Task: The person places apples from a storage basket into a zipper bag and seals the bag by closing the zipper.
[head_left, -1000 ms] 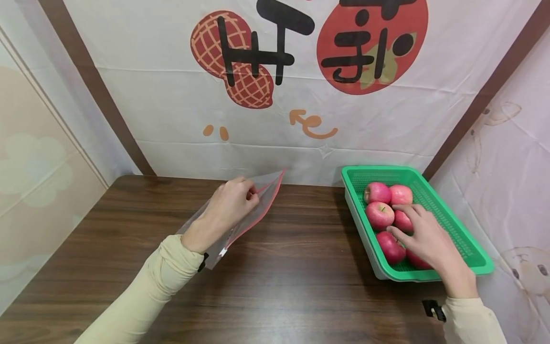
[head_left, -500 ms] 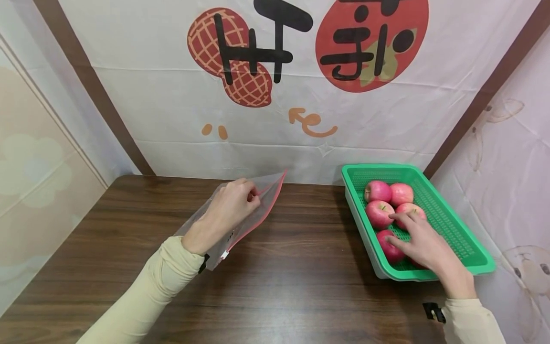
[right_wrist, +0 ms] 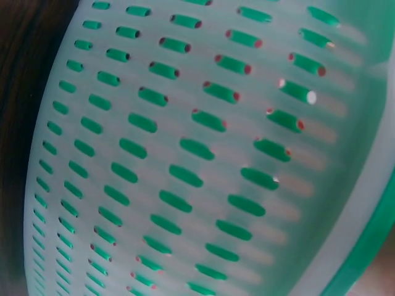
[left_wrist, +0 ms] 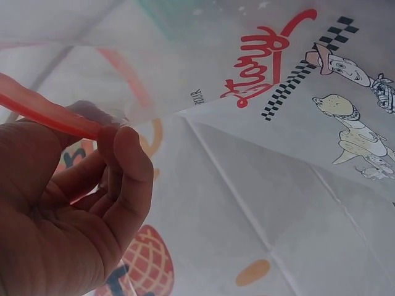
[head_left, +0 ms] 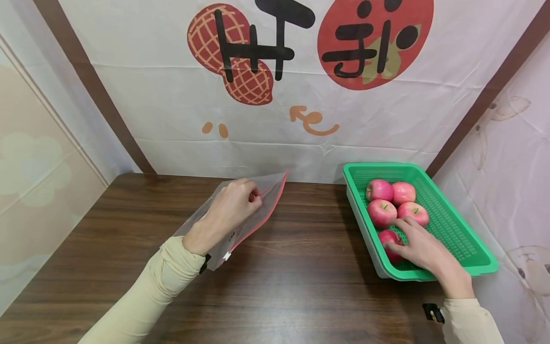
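My left hand (head_left: 229, 208) pinches the upper rim of a clear slider zip bag (head_left: 269, 184) with a red zip strip and a white slider. In the left wrist view the red strip (left_wrist: 43, 111) runs into the pinch of my left hand (left_wrist: 80, 203). On the right, my right hand (head_left: 423, 246) reaches down into a green basket (head_left: 466, 234), fingers spread. Its thumb lies over the nearest red apple (head_left: 388, 243), and its fingers bend beyond that apple, tips partly hidden. Only the slotted basket wall (right_wrist: 160, 154) fills most of the right wrist view.
Several other apples sit at the basket's far left, among them one apple (head_left: 382, 212) with its stem up. A dark wooden table (head_left: 292, 267) carries everything. Behind it hangs a printed white cloth (head_left: 172, 105), close to the table's back edge.
My right hand has moved toward the near end of the basket and lower, over the nearest apple, uncovering an apple farther back. My left hand keeps its hold on the bag.
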A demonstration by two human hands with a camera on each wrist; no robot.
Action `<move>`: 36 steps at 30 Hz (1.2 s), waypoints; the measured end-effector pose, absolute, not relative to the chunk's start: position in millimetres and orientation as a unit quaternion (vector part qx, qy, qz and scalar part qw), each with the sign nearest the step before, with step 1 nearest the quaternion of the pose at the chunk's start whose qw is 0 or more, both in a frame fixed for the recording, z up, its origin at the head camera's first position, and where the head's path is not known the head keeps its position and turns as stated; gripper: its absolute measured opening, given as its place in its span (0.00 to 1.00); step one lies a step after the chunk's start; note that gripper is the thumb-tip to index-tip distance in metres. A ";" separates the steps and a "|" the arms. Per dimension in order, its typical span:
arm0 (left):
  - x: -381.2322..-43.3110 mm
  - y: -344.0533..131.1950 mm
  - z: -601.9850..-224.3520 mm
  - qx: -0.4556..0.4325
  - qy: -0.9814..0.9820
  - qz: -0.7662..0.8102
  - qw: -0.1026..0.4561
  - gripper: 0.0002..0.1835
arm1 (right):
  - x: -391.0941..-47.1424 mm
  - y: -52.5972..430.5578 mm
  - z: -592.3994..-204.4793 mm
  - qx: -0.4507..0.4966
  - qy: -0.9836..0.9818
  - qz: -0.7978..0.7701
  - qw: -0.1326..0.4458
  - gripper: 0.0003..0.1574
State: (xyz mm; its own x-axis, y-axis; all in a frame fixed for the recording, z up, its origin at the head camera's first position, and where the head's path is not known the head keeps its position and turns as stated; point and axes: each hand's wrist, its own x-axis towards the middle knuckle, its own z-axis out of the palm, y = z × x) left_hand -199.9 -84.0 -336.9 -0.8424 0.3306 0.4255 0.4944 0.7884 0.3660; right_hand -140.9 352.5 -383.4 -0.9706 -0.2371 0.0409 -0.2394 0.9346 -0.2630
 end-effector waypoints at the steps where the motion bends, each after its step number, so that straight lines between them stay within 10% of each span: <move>1: -199.7 -83.9 -336.8 -0.222 -0.930 -0.239 0.171 0.03 | -140.7 352.2 -383.9 0.118 -0.984 0.135 -0.001 0.35; 36: -199.8 -83.8 -338.6 -0.224 -0.927 -0.265 0.141 0.04 | -142.1 344.6 -394.4 0.109 -0.985 0.133 -0.010 0.38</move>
